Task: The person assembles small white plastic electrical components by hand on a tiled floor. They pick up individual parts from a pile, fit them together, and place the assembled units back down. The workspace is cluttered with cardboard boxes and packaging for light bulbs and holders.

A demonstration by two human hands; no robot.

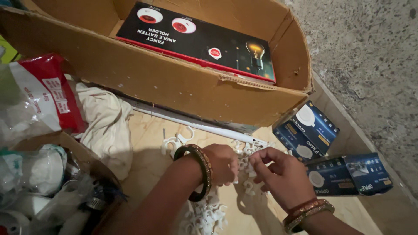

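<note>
Together, left hand [222, 163] and right hand [278, 174] pinch white clips [246, 167] beside two blue boxes [307, 130].

Pale marbled floor [148, 161], beige, glossy. On it: scattered pile of small white plastic clips [204, 215], a long white conduit pipe [204, 127] along the big open cardboard box [165, 82], a crumpled cream cloth [106, 126], two dark blue light-fitting boxes [307, 130] at right, and a smaller brown carton [82, 156] at left.

dim warm light; deep shadow lower left; edges blurred, wide-angle bend
</note>
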